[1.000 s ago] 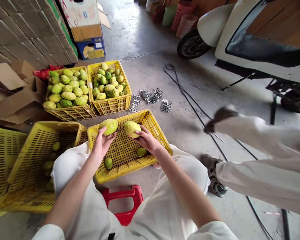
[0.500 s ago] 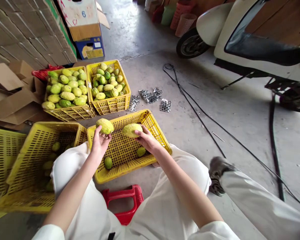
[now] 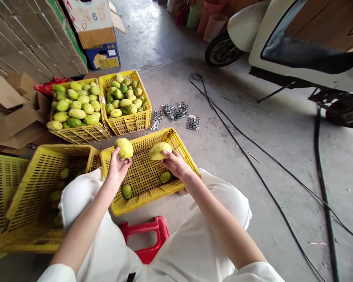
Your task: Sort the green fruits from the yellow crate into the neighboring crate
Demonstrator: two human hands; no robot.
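My left hand (image 3: 117, 166) is closed on a yellow-green fruit (image 3: 124, 147), held above the near yellow crate (image 3: 184, 153). My right hand (image 3: 174, 163) grips a second yellow-green fruit (image 3: 159, 150) over the same crate. Two small green fruits (image 3: 126, 191) lie on that crate's floor, one by each wrist. I sit on a red stool (image 3: 144, 237), knees in white trousers either side of the crate.
Two full yellow crates of fruit (image 3: 80, 107) stand beyond; another crate (image 3: 41, 188) with several fruits is at my left. Cardboard boxes (image 3: 14, 113) pile up at left. Black cables (image 3: 253, 156) cross the concrete floor. A white scooter (image 3: 282, 43) is parked at right.
Another person's legs in white trousers walked out of view on the right. My left hand turned its fruit slightly; my right hand lifted its fruit a little.
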